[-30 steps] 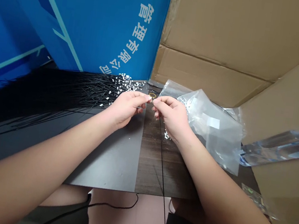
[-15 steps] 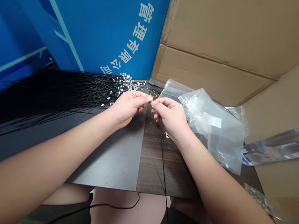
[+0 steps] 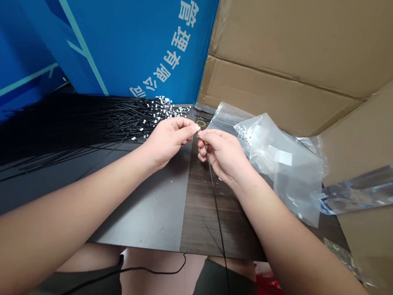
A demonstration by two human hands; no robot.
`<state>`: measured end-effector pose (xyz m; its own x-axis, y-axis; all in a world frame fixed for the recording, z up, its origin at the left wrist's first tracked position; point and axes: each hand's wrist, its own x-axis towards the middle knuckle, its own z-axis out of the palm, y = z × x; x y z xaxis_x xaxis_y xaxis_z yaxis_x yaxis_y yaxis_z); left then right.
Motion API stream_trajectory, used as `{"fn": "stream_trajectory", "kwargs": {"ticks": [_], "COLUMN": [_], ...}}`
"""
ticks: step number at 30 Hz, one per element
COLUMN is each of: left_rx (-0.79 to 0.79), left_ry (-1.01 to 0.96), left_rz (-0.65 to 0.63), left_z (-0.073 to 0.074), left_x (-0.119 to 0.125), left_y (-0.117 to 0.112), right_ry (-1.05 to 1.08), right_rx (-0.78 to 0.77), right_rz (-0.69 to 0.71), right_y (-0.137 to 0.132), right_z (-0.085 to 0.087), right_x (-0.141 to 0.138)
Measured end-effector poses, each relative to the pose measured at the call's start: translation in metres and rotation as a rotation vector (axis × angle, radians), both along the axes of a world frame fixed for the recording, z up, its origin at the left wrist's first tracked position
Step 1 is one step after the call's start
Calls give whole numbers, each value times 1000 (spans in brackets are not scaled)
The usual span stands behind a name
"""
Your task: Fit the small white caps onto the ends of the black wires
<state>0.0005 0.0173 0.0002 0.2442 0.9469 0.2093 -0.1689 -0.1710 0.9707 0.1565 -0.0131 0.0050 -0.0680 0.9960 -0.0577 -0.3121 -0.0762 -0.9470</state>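
Note:
Between thumb and forefinger, my left hand (image 3: 171, 139) pinches a small white connector (image 3: 197, 128). My right hand (image 3: 222, 154) is closed on a thin black wire (image 3: 217, 207) close to that connector, and the fingertips of both hands almost meet. From my right fingers the wire hangs down across the table and over its front edge. Whether the wire's end sits inside the connector is too small to tell. Left of my hands lies a large bundle of black wires (image 3: 60, 122), many with white connectors (image 3: 161, 110) on their ends.
Clear plastic bags (image 3: 278, 164) lie right of my hands. A yellow ring (image 3: 200, 123) rests just behind them. A clear water bottle (image 3: 378, 189) is at the right. A blue printed panel (image 3: 126, 23) and cardboard walls (image 3: 291, 33) close off the back of the table (image 3: 145, 218).
My right fingers have turned slightly, and the wire now shows up to the fingertips. Both hands stay nearly in place. A leg has shifted below the table, revealing more of something red.

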Motion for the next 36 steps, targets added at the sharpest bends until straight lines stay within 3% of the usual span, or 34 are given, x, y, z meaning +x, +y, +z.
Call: {"fn": "stream_trajectory", "kwargs": {"ticks": [5,11,17,21,29,36], "left_rx": [82,70,53,106,171,181], "left_ry": [19,5,-41,-18,41,75], "left_rz": [39,79,72,94,135,148], "left_z": [-1,-1,-5,-8,-6,-8], "left_x": [1,3,5,5,5,4], "left_y": [-2,-4,-3,-3,-4,-2], "right_ry": [60,104,249,299,242,145], "right_rx": [-29,-63,-243,-279,-234,-89], "right_rz": [19,48,114,137,92,41], "right_y": [-1,-3,-4,-5,-6,-5], "right_z": [2,4,11,15,12,8], "right_x": [-1,-2,-2,-2,-4,-6]}}
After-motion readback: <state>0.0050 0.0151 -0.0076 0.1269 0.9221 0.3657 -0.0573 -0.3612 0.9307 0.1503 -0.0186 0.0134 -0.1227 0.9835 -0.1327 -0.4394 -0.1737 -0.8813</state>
